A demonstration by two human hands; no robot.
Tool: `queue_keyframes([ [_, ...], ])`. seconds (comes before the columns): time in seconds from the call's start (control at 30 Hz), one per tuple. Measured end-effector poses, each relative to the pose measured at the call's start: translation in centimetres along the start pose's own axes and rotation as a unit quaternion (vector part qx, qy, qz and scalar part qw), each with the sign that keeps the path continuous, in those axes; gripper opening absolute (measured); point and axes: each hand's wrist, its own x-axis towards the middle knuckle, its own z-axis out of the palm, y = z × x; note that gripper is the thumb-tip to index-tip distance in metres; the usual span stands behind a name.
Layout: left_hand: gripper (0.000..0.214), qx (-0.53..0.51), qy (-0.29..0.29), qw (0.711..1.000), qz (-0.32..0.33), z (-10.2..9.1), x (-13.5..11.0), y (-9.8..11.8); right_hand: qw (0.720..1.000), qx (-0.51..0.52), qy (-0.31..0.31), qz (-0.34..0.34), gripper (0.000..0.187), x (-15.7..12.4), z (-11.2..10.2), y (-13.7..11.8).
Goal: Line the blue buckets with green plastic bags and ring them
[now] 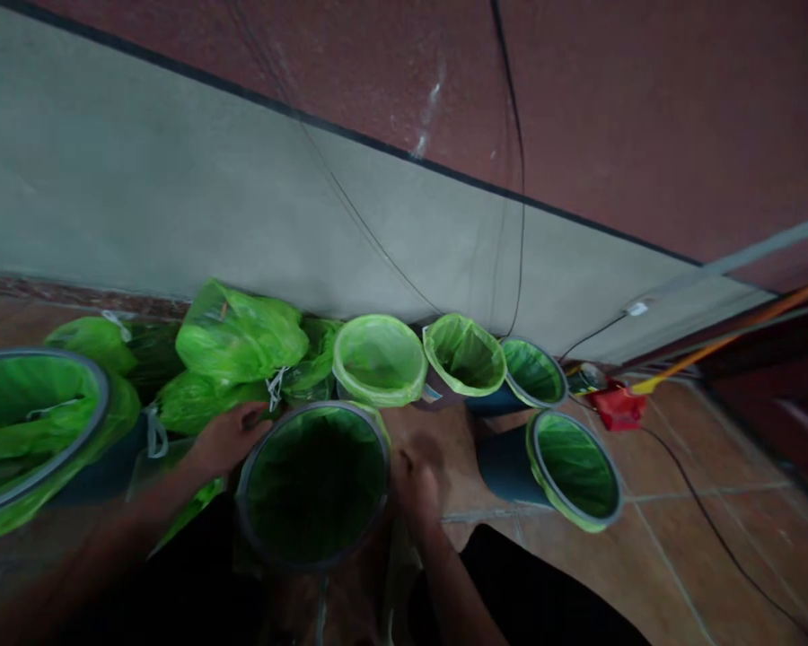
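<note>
Between my knees stands a trash bin with a grey rim ring (243, 502) and a green bag liner (289, 475) inside; its depth is dark. At the upper left of that rim is my left hand (229, 441), its fingers loosely bent and a little apart, with no held thing visible. My right hand (418, 489) is closed beside the right side of the rim. Whatever its fingers may pinch, perhaps the bag's edge, is too dark to make out.
Lined bins stand along the wall, including one with a pale green liner (381, 359). A tilted blue bin (512, 468) is at right, a large lined bin (101, 404) at left. Tied green bags (242, 336) lie behind. A red dustpan (618, 408) and a cable (707, 516) are farther right.
</note>
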Motion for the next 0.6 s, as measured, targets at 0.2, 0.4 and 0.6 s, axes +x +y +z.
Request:
queue_keyframes([
  [0.2,0.039,0.192,-0.110,0.959,0.179,0.8,1.6,9.0,0.972,0.215,-0.068,0.074,0.033,7.2,1.2,-1.5],
  [0.4,0.044,0.229,-0.109,0.919,0.301,5.0,3.0,11.6,0.968,0.251,0.009,-0.020,0.032,6.9,3.2,-1.4],
  [0.6,0.049,0.194,-0.131,0.905,0.356,7.8,4.9,9.8,0.986,0.050,-0.003,-0.161,0.039,5.4,5.1,-2.1],
])
